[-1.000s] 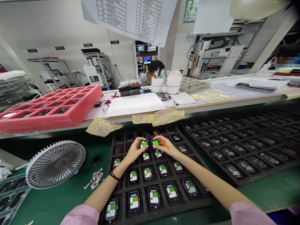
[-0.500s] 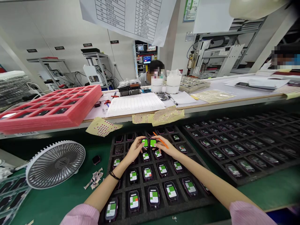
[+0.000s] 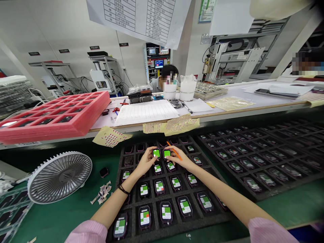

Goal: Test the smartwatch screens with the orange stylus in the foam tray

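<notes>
Two small watch-like gadgets are up off the tray, one in each hand. My left hand (image 3: 145, 162) pinches the left gadget (image 3: 156, 153) between thumb and fingers. My right hand (image 3: 181, 160) pinches the right gadget (image 3: 166, 154) the same way, with a thin orange pen (image 3: 174, 151) tucked between its fingers. The two are held side by side, almost touching, above the far rows of the black foam tray (image 3: 152, 198). Both have glossy, rounded dark cases, and their screens glow green with writing too small to read.

The tray is soft, matte foam cut into a grid of square pockets. Most pockets hold one gadget each, screens lit green and white, and one near me shows a red patch. A few far pockets hold dark-screened ones. A second black tray (image 3: 253, 199) to the right is loaded the same way.

Overhead hangs a printed table (image 3: 141, 17) whose left column runs to 50. The script beside the numbers is too fine to make out. On the bench lie a ruled form (image 3: 145, 113), yellow sheets of red dot stickers (image 3: 111, 136) and a pink foam tray (image 3: 83, 119). A round ribbed fan (image 3: 60, 177) sits on the green mat (image 3: 63, 216).
</notes>
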